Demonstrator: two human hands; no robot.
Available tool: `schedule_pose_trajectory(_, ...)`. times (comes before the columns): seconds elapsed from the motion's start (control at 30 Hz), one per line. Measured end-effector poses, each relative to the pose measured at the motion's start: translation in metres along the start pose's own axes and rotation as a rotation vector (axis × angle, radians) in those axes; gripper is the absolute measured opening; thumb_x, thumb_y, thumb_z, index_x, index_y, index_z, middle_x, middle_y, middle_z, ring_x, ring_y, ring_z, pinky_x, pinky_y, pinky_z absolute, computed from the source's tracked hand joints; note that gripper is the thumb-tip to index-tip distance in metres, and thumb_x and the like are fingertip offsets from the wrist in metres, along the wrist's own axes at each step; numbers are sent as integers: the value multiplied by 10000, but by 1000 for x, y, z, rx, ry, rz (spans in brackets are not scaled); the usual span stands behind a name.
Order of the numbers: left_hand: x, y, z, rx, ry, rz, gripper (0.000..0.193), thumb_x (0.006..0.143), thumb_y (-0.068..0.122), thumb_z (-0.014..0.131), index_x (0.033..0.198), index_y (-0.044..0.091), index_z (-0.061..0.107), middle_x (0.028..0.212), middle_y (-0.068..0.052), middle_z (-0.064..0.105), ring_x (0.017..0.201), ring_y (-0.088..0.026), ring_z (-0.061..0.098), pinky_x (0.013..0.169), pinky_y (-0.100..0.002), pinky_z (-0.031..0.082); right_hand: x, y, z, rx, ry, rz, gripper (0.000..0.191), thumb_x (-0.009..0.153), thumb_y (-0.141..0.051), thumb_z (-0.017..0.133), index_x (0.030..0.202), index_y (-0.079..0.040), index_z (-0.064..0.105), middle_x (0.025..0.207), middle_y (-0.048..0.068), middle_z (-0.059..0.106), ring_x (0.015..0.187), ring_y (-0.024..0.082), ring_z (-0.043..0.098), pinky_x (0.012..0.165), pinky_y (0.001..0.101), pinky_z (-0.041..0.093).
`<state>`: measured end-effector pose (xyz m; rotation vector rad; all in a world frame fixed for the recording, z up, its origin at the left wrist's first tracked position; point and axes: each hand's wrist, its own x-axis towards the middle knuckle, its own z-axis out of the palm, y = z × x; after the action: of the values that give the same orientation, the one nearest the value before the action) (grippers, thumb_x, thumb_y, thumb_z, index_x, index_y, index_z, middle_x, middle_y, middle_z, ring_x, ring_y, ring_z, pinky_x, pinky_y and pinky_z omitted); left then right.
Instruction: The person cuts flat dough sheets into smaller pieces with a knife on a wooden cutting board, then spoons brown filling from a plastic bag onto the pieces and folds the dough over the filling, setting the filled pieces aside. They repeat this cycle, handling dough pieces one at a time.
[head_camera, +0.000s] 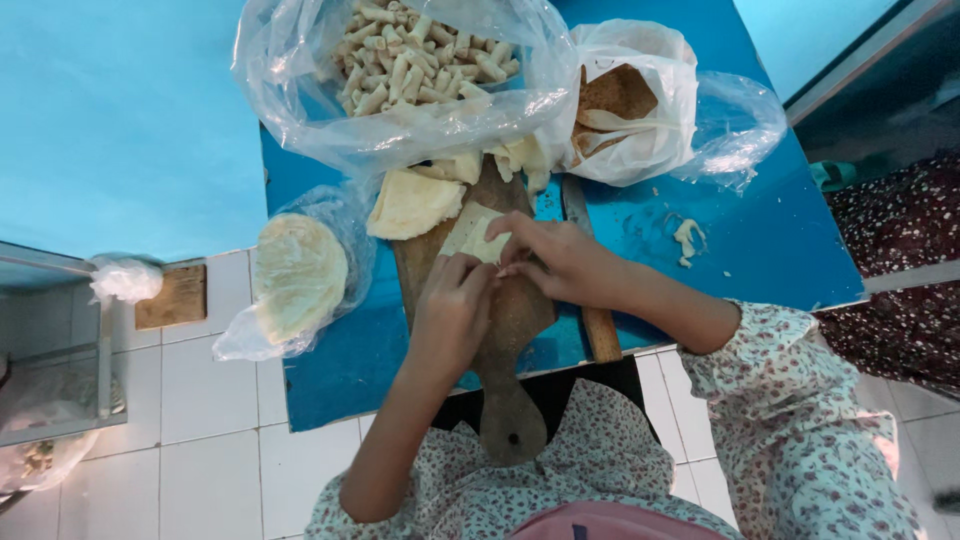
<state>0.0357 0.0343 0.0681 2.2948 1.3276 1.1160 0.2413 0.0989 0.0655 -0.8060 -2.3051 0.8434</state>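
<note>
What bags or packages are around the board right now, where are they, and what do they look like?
Clear plastic bag: top centre, open, full of small pale rolls.
White plastic bag: top right, holding brown wrapper sheets.
Clear bag: left of the wooden board, around a round pale stack.
No labels, signs or screens visible.

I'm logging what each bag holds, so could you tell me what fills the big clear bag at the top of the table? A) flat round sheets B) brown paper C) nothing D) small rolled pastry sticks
D: the clear bag is heaped with small pale rolled sticks, beyond the wooden board.
</note>
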Motion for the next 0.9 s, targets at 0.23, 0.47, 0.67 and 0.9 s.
schedule_pose_trajectory(0.23, 10, -13, -3, 23, -90, 23, 204, 806, -72, 642, 990, 13, 661, 935, -142, 642, 945, -386, 595, 829, -487, 486, -2, 6, 9, 48, 71, 149, 566, 868, -21, 707, 1362, -73, 437, 958, 80, 695, 887, 254, 750, 774, 370, 586)
schedule_pose_trajectory(0.47, 19, -21, -9, 42, -110, 112, 118, 816, -9, 697, 917, 42, 667, 944, -144, 593, 936, -370, 575, 815, -467, 488, -5, 7, 11, -234, 136, -100, 478, 852, -57, 745, 1285, -70, 543, 1094, 101, 717, 1024, 323, 686, 857, 461, 547)
schedule_pose_trajectory(0.67, 19, -31, -12, 87, -184, 281, 160, 817, 115, 741, 923, 29, 656, 942, -134, 589, 932, -355, 573, 819, -470, 491, -7, 2, 6, -244, 73, -144, 450, 895, -102, 746, 1302, -60, 561, 956, 112, 691, 959, 328, 676, 805, 446, 544)
schedule_pose_trajectory(0.9, 20, -43, -5, 238, -214, 406, 245, 800, 113, 678, 1028, 24, 664, 945, -112, 600, 960, -336, 577, 822, -476, 462, -5, 2, 5, -375, 36, -259, 284, 938, -120, 656, 1215, -87, 607, 941, 127, 653, 949, 346, 660, 837, 438, 527)
